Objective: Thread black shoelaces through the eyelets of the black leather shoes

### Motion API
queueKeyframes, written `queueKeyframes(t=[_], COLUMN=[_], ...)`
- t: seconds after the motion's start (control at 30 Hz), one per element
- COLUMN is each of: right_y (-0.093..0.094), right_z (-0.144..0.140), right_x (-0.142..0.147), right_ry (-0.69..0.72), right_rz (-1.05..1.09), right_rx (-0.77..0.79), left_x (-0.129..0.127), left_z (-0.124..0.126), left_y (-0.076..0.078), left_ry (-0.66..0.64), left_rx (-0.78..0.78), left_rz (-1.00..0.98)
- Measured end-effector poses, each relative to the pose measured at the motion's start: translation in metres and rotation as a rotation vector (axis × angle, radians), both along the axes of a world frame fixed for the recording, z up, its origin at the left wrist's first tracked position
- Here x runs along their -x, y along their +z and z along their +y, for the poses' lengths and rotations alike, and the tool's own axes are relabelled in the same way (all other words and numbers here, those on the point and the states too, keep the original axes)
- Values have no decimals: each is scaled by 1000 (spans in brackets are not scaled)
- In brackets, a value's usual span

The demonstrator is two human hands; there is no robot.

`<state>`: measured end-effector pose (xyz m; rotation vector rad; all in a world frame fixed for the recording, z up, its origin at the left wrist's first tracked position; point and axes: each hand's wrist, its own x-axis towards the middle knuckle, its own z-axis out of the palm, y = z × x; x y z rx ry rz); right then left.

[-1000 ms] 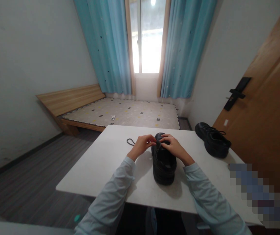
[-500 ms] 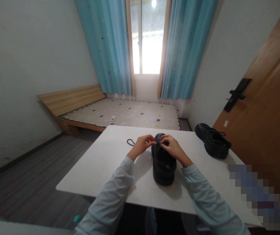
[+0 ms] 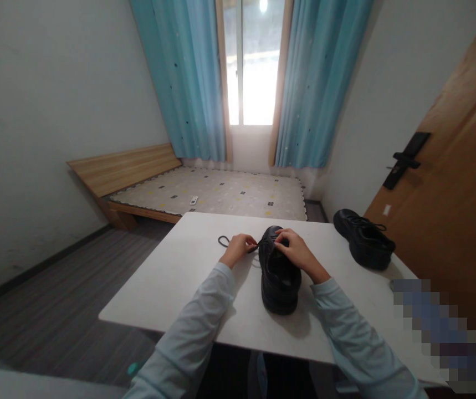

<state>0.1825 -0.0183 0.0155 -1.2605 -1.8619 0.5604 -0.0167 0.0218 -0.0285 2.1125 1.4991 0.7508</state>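
Observation:
A black lace-up shoe stands upright on the white table, its toe pointing away from me and its heel towards me. To the left of the shoe, my left hand pinches a black shoelace that runs out from the eyelets. A loop of the lace lies on the table beyond that hand. My right hand is closed on the shoe's upper near the tongue and eyelets; its fingertips partly hide what they grip.
A second black shoe lies at the table's right edge, beside the wooden door. Behind the table is a bed with a small white remote on it. Blue curtains flank the window.
My left hand has moved left, away from the shoe's eyelets, drawing the lace out sideways. My right hand stays at the shoe's opening.

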Motion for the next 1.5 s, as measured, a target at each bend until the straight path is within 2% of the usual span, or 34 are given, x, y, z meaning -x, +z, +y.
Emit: queueKeyframes(t=[0.1, 0.23, 0.33, 0.43, 0.6, 0.77, 0.93, 1.23, 1.4, 1.5], right_y=[0, 1, 4, 6, 7, 7, 14, 23, 28, 30], right_z=[1, 3, 6, 8, 10, 13, 10, 8, 10, 10], right_x=[0, -7, -15, -21, -27, -33, -36, -42, -47, -51], right_ry=[-9, -60, -102, -160, -219, -253, -247, -209, -161, -154], right_rz=[8, 20, 77, 163, 309, 418, 559, 908, 1072, 1132], right_rx=[-8, -27, -31, -14, -60, -72, -99, -116, -93, -108], left_x=[-2, -3, -2, -2, -5, -7, -7, -15, -19, -22], left_z=[-1, -5, -8, -7, -10, -17, -19, -17, -20, -25], left_y=[-3, 7, 18, 25, 30, 34, 34, 24, 27, 31], left_ry=[8, 87, 166, 203, 64, -45, -97, -232, -168, -155], left_rx=[-26, -60, -69, -15, 99, 160, 191, 218, 104, 85], left_rz=[27, 18, -75, -268, -658, -795, -804, -742, -564, -537])
